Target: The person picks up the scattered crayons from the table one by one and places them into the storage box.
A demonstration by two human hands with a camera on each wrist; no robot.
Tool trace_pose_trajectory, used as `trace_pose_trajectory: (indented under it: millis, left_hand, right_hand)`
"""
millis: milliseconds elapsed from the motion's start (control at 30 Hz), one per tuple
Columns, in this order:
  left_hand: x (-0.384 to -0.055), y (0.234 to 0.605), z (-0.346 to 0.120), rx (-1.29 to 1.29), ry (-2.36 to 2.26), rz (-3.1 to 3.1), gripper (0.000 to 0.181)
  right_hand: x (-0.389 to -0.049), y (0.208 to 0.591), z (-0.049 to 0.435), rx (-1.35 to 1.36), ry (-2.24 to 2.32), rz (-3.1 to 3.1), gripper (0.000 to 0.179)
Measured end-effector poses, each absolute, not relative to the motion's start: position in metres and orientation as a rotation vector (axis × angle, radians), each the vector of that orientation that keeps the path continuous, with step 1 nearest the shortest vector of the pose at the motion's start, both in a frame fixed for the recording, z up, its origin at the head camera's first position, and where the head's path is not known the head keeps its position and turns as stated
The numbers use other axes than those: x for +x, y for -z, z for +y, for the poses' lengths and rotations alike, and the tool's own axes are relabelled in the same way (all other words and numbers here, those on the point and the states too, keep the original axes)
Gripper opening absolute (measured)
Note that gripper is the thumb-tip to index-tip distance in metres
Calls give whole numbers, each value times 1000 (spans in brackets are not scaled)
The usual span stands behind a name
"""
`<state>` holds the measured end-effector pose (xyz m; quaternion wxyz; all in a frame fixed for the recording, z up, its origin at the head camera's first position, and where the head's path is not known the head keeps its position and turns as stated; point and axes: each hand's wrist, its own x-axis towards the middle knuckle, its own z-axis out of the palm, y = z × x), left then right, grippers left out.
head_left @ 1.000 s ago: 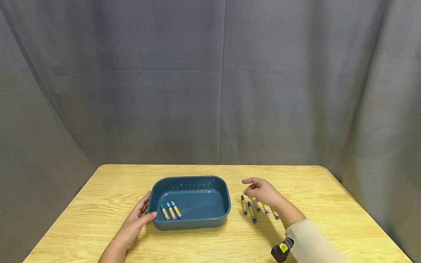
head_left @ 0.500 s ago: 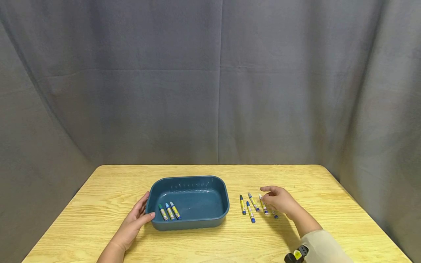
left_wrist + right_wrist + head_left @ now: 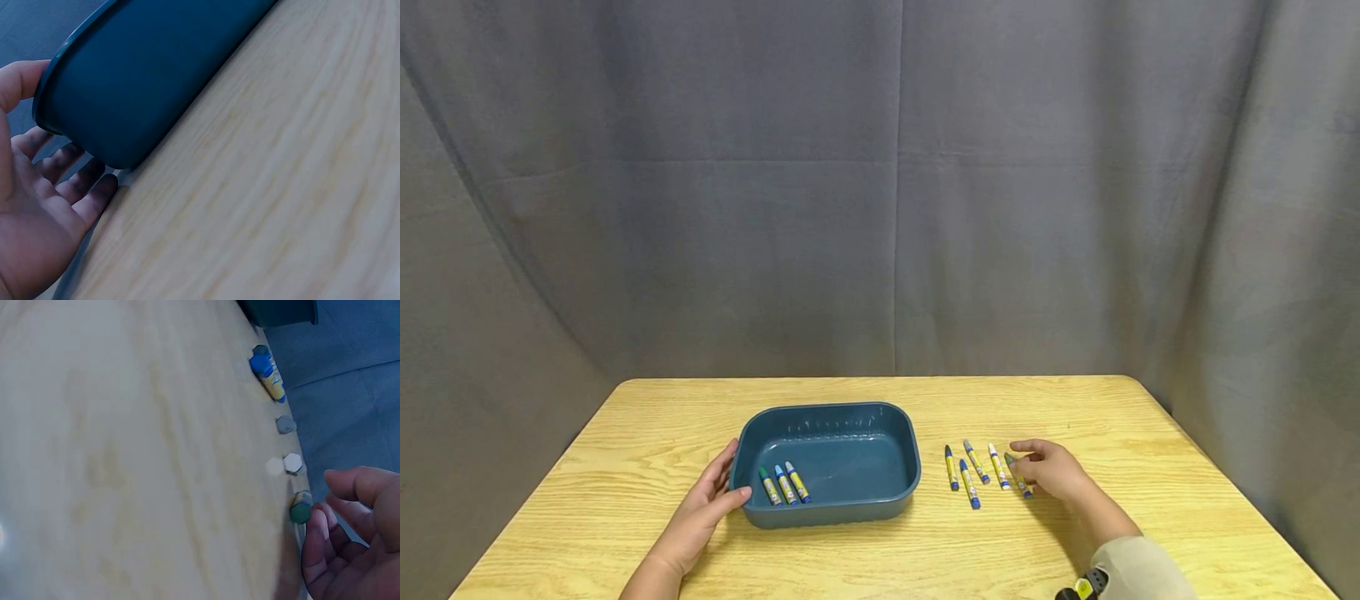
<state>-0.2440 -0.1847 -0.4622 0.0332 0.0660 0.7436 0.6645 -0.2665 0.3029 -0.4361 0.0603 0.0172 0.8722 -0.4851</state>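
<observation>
Wooden table [image 3: 835,567]: left fingers [image 3: 721,467] grip blue tray [image 3: 827,515]; right fingers [image 3: 317,536] parted, just beside green crayon [image 3: 300,512].

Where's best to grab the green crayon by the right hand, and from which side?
Probably pinch the green crayon across its middle, from the right: it is slim, points away from the person, and the white crayon lies close on its left.

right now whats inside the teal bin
A green-tipped crayon, a light-blue-tipped crayon and a pale-tipped crayon lie side by side at the near left of the teal bin. Its near wall covers a strip of floor; anything there is hidden.
</observation>
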Motion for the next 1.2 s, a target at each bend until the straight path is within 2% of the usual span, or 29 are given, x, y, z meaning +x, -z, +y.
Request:
trace_pose_trajectory:
  millis: [933,1200]
  left_hand:
    - [-244,463,-185,216,-2052,2291,76]
    - [-244,462,-184,201,-2048,2290,76]
  right_hand:
    - [-269,445,297,151,1327,2783,45]
    - [-268,438,296,107,1489,2677,53]
